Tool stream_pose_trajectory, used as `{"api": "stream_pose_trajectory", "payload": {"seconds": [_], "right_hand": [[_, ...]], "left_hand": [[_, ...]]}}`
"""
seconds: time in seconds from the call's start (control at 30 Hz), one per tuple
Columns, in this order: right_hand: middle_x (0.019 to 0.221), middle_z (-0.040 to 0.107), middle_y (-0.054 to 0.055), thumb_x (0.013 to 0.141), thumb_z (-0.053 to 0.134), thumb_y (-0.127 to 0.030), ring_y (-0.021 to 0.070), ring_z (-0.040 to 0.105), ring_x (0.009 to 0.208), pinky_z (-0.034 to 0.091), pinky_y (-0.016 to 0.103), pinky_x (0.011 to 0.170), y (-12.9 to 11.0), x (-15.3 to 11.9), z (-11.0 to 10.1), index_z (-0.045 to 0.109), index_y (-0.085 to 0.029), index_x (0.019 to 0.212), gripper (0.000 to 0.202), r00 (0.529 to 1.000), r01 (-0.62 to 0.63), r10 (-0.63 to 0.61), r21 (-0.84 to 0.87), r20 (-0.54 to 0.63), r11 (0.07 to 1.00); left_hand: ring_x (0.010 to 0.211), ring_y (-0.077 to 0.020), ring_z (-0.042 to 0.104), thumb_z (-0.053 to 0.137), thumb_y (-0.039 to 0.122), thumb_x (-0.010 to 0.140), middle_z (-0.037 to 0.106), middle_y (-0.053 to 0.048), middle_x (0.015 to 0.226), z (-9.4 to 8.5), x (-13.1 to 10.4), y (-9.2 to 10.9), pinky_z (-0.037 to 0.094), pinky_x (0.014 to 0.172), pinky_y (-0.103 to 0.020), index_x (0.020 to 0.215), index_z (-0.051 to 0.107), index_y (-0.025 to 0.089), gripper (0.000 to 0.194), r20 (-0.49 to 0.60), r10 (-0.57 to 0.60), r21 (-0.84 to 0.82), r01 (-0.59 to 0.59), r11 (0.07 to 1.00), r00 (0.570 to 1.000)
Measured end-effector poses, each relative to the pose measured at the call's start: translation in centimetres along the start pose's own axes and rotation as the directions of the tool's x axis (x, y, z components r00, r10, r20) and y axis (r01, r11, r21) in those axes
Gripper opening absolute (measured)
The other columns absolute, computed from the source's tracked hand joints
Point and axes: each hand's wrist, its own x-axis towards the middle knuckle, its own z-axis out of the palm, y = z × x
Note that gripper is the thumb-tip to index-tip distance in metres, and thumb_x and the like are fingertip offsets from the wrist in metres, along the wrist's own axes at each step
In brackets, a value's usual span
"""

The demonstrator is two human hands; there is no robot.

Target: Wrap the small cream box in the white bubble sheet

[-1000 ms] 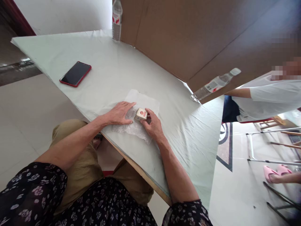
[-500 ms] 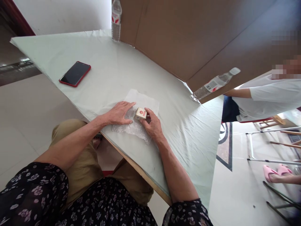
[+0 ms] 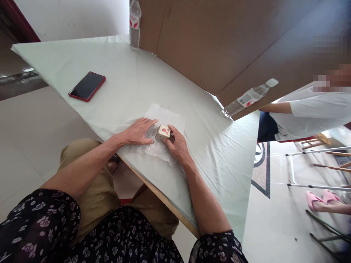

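Observation:
A small cream box (image 3: 163, 131) with a red emblem and red lettering stands on a sheet of bubble wrap (image 3: 153, 152) near the table's front edge. Thumb and fingers of my right hand (image 3: 178, 146) grip the box at its right side. Spread flat on the left part of the bubble wrap, my left hand (image 3: 140, 132) holds nothing, its thumb and fingertips a little short of the box. A whitish flat part of the wrap (image 3: 167, 114) reaches out behind the box.
A phone in a red case (image 3: 87, 86) lies on the pale green tablecloth (image 3: 123, 80). Against a tall brown cardboard panel (image 3: 192, 44) are an upright water bottle (image 3: 134, 29) and a tilted one (image 3: 248, 98). Past the panel sits a person in a white shirt (image 3: 315, 113).
Hands, box and bubble wrap keep their places. Only a very slight shift of the whole view shows.

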Motion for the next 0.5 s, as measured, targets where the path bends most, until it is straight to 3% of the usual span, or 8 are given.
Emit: {"api": "stream_pose_trajectory", "payload": {"seconds": [0.1, 0.2, 0.3, 0.37, 0.43, 0.5], "right_hand": [[0.140, 0.065, 0.013, 0.085, 0.067, -0.033, 0.0296, 0.064, 0.120, 0.049, 0.050, 0.103, -0.2, 0.1, -0.4, 0.052, -0.023, 0.143, 0.061, 1.000, 0.010, -0.010, 0.018, 0.008, 1.000], [0.139, 0.064, 0.015, 0.083, 0.070, -0.036, 0.0280, 0.066, 0.115, 0.052, 0.047, 0.097, -1.5, 0.1, -1.8, 0.054, -0.022, 0.139, 0.060, 0.995, 0.049, -0.048, 0.013, -0.084, 0.999], [0.112, 0.074, 0.008, 0.088, 0.067, -0.038, 0.0235, 0.069, 0.099, 0.053, 0.042, 0.092, -3.9, -0.4, -4.1, 0.064, -0.024, 0.121, 0.036, 0.987, 0.087, -0.090, -0.024, -0.130, 0.996], [0.094, 0.075, 0.004, 0.090, 0.067, -0.039, 0.0200, 0.070, 0.086, 0.051, 0.037, 0.086, -5.8, -1.0, -5.4, 0.067, -0.023, 0.109, 0.025, 0.988, 0.139, -0.136, -0.040, 0.077, 0.989], [0.093, 0.075, 0.004, 0.088, 0.073, -0.044, 0.0205, 0.069, 0.085, 0.048, 0.036, 0.083, -7.4, -1.8, -5.9, 0.068, -0.022, 0.104, 0.028, 0.931, 0.207, -0.153, -0.136, 0.332, 0.969], [0.098, 0.075, 0.008, 0.085, 0.075, -0.046, 0.0245, 0.068, 0.090, 0.044, 0.038, 0.083, -8.6, -2.4, -5.5, 0.068, -0.019, 0.102, 0.033, 0.869, 0.281, -0.107, -0.303, 0.483, 0.911]], "left_hand": [[0.134, -0.0358, 0.049, 0.066, 0.044, 0.080, 0.055, -0.018, 0.145, -0.1, 0.0, 0.0, 0.035, 0.115, -0.050, 0.152, 0.037, 0.015, 0.083, 0.004, 0.005, -0.008, -0.005, 1.000, 1.000], [0.135, -0.0363, 0.049, 0.066, 0.043, 0.079, 0.055, -0.018, 0.145, -0.2, -0.1, 0.1, 0.035, 0.115, -0.051, 0.152, 0.038, 0.015, 0.083, 0.008, 0.006, -0.027, -0.006, 1.000, 1.000], [0.135, -0.0363, 0.049, 0.065, 0.043, 0.080, 0.054, -0.020, 0.145, -0.3, -0.1, 0.1, 0.037, 0.115, -0.053, 0.152, 0.039, 0.012, 0.082, 0.001, -0.016, -0.049, 0.016, 0.999, 1.000], [0.135, -0.0356, 0.049, 0.064, 0.042, 0.080, 0.054, -0.019, 0.146, -0.4, -0.1, 0.1, 0.038, 0.115, -0.052, 0.152, 0.040, 0.012, 0.081, -0.013, -0.038, -0.073, 0.037, 0.997, 0.999], [0.136, -0.0349, 0.049, 0.063, 0.040, 0.081, 0.055, -0.018, 0.146, -0.5, 0.0, 0.1, 0.039, 0.116, -0.052, 0.151, 0.042, 0.013, 0.078, -0.038, -0.049, -0.101, 0.045, 0.994, 0.998], [0.136, -0.0343, 0.050, 0.063, 0.038, 0.081, 0.056, -0.017, 0.145, -0.5, 0.1, 0.0, 0.040, 0.116, -0.051, 0.147, 0.047, 0.013, 0.073, -0.067, -0.048, -0.123, 0.040, 0.992, 0.997]]}}
